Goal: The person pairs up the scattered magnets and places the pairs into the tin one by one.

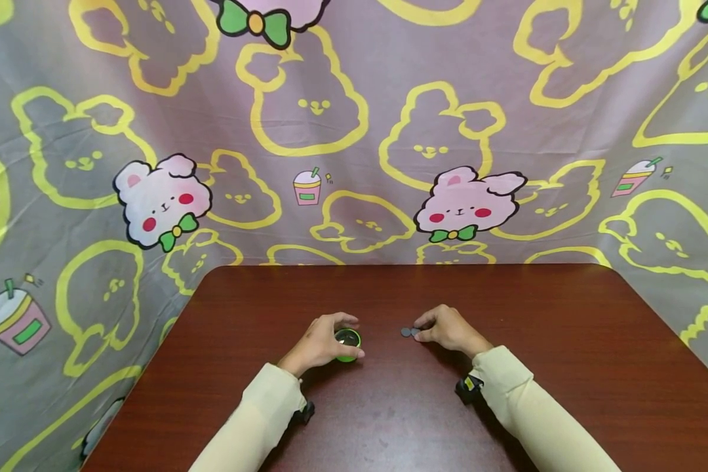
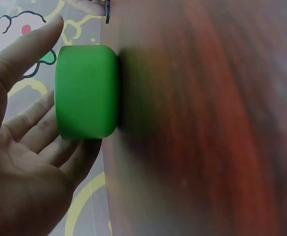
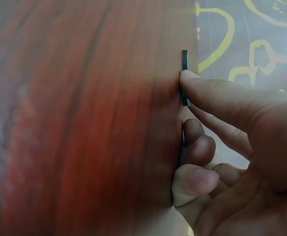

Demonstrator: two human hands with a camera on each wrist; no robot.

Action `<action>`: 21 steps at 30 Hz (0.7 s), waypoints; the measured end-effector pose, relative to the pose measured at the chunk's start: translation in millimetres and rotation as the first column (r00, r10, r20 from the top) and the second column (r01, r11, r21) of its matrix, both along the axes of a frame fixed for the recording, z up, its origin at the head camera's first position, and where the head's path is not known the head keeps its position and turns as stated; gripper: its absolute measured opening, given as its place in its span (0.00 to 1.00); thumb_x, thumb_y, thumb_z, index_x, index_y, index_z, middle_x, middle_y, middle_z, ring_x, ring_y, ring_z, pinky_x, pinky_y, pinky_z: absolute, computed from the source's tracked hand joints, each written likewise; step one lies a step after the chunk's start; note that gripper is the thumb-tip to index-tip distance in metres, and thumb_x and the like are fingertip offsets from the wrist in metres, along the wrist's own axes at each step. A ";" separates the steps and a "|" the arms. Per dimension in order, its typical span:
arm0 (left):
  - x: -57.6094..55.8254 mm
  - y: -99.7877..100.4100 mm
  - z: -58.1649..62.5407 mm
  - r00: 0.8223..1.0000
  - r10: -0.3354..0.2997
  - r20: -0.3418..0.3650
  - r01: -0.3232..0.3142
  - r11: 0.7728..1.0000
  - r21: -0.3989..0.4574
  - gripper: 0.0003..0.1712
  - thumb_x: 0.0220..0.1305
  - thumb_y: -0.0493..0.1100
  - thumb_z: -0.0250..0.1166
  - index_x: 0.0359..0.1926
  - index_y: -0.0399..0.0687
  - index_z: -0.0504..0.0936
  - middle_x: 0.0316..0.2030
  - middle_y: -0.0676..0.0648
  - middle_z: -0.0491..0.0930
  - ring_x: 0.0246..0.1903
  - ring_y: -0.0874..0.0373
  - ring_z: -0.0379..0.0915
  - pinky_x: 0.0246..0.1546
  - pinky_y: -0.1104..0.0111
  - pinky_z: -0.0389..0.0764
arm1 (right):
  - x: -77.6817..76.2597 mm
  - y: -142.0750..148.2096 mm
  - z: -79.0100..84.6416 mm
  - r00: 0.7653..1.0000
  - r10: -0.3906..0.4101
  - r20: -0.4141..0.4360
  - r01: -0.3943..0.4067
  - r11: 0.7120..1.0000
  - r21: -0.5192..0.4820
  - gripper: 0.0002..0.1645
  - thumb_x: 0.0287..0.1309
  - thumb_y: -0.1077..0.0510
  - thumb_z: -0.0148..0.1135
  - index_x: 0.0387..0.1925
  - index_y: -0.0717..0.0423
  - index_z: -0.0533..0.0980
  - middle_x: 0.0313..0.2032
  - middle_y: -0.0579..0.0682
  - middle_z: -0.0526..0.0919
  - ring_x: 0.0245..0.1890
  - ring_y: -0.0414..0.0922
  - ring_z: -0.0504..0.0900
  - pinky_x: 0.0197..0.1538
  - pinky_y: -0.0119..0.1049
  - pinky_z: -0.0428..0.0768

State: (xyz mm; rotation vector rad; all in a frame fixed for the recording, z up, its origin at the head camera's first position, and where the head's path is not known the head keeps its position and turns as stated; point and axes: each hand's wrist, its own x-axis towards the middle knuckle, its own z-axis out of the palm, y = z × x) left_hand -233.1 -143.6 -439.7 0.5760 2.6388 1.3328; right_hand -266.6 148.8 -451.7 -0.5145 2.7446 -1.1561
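A small round green container (image 1: pixel 348 343) with a shiny top stands on the dark red table (image 1: pixel 389 419). My left hand (image 1: pixel 315 344) curls round it, thumb on one side and fingers on the other. The left wrist view shows its green wall (image 2: pixel 87 91) between the thumb and fingers of that hand (image 2: pixel 25 162). Two small dark discs (image 1: pixel 410 332) lie flat on the table just right of the container. My right hand (image 1: pixel 448 331) reaches them. In the right wrist view its straight index finger (image 3: pixel 217 96) presses down on a disc (image 3: pixel 184 61), while the other fingers are curled.
A patterned cloth (image 1: pixel 354 131) with yellow outlines and pink bears hangs behind and beside the table. The table's far edge (image 1: pixel 401 265) lies close behind the hands. Both cream sleeves (image 1: pixel 531 406) rest on the tabletop.
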 end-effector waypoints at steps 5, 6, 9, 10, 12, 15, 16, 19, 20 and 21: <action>3.2 -6.3 -2.3 0.999 0.033 0.010 -0.033 0.999 -0.026 0.42 0.43 0.43 0.84 0.60 0.38 0.78 0.56 0.41 0.81 0.58 0.44 0.75 0.57 0.52 0.75 | -0.2 -1.1 -0.7 1.000 -0.003 0.016 0.003 1.000 -0.016 0.09 0.48 0.66 0.77 0.33 0.61 0.86 0.29 0.48 0.87 0.31 0.40 0.78 0.34 0.34 0.76; 3.4 -7.5 -3.3 0.999 0.038 0.009 -0.038 0.999 -0.027 0.42 0.42 0.43 0.84 0.60 0.38 0.78 0.56 0.41 0.80 0.58 0.44 0.74 0.58 0.52 0.75 | -0.6 -1.3 -1.1 1.000 -0.004 0.018 0.005 1.000 -0.020 0.08 0.48 0.66 0.77 0.33 0.61 0.86 0.28 0.47 0.87 0.30 0.40 0.78 0.33 0.34 0.76; 4.4 -10.8 -6.7 0.999 0.041 0.010 -0.041 0.999 -0.015 0.43 0.41 0.41 0.84 0.60 0.36 0.77 0.56 0.41 0.80 0.58 0.43 0.75 0.59 0.51 0.74 | -1.5 -1.6 -1.4 0.999 -0.005 0.039 0.007 0.999 -0.046 0.08 0.48 0.66 0.76 0.32 0.61 0.85 0.27 0.46 0.85 0.28 0.39 0.77 0.32 0.34 0.75; 4.7 -11.7 -8.1 0.999 0.041 0.015 -0.041 0.999 -0.009 0.43 0.40 0.40 0.84 0.60 0.36 0.77 0.56 0.41 0.80 0.58 0.43 0.75 0.59 0.51 0.74 | -1.8 -1.7 -1.2 0.999 -0.003 0.047 0.006 0.998 -0.056 0.08 0.48 0.66 0.76 0.32 0.61 0.85 0.26 0.46 0.85 0.28 0.39 0.77 0.32 0.33 0.75; 5.6 -13.1 -10.2 0.999 0.036 0.023 -0.036 0.999 0.013 0.43 0.40 0.39 0.84 0.60 0.35 0.77 0.55 0.40 0.80 0.57 0.42 0.75 0.59 0.51 0.74 | -2.0 -1.6 -1.0 0.998 0.005 0.060 0.000 0.997 -0.079 0.07 0.49 0.67 0.75 0.32 0.62 0.84 0.26 0.46 0.84 0.27 0.38 0.76 0.32 0.32 0.74; 6.4 -14.2 -12.6 0.999 0.032 0.032 -0.033 0.998 0.048 0.43 0.41 0.38 0.84 0.60 0.34 0.77 0.54 0.41 0.81 0.56 0.42 0.77 0.58 0.51 0.76 | -1.7 -2.0 -0.2 0.994 0.005 0.113 0.009 0.993 -0.120 0.06 0.52 0.67 0.73 0.33 0.63 0.84 0.24 0.46 0.83 0.23 0.38 0.73 0.27 0.31 0.71; 6.6 -14.3 -13.0 0.999 0.032 0.031 -0.034 0.998 0.055 0.43 0.41 0.37 0.84 0.60 0.33 0.77 0.53 0.41 0.81 0.55 0.43 0.77 0.57 0.52 0.76 | -1.3 -2.0 0.1 0.992 0.011 0.126 0.006 0.991 -0.131 0.05 0.53 0.67 0.72 0.34 0.64 0.84 0.23 0.46 0.82 0.22 0.39 0.72 0.25 0.31 0.70; 6.6 -14.6 -14.2 0.999 0.031 0.032 -0.034 0.997 0.073 0.42 0.41 0.37 0.84 0.59 0.32 0.77 0.51 0.41 0.82 0.54 0.44 0.78 0.56 0.54 0.77 | -0.7 -2.5 1.6 0.980 0.005 0.198 0.029 0.985 -0.167 0.05 0.56 0.67 0.69 0.36 0.64 0.84 0.22 0.47 0.81 0.20 0.40 0.73 0.22 0.31 0.71; 6.6 -14.6 -14.8 0.999 0.031 0.033 -0.033 0.996 0.077 0.42 0.41 0.36 0.83 0.59 0.32 0.77 0.50 0.41 0.82 0.53 0.44 0.79 0.56 0.54 0.78 | -0.5 -2.5 2.0 0.976 0.005 0.218 0.034 0.984 -0.177 0.06 0.57 0.67 0.68 0.38 0.65 0.84 0.22 0.48 0.81 0.20 0.40 0.74 0.21 0.32 0.73; 6.6 -14.7 -15.2 0.999 0.030 0.032 -0.032 0.996 0.082 0.42 0.41 0.36 0.83 0.59 0.32 0.77 0.50 0.41 0.83 0.53 0.44 0.79 0.56 0.55 0.78 | -0.6 -2.4 2.1 0.972 0.004 0.235 0.041 0.982 -0.186 0.07 0.58 0.67 0.67 0.39 0.65 0.84 0.22 0.48 0.82 0.21 0.40 0.76 0.22 0.32 0.75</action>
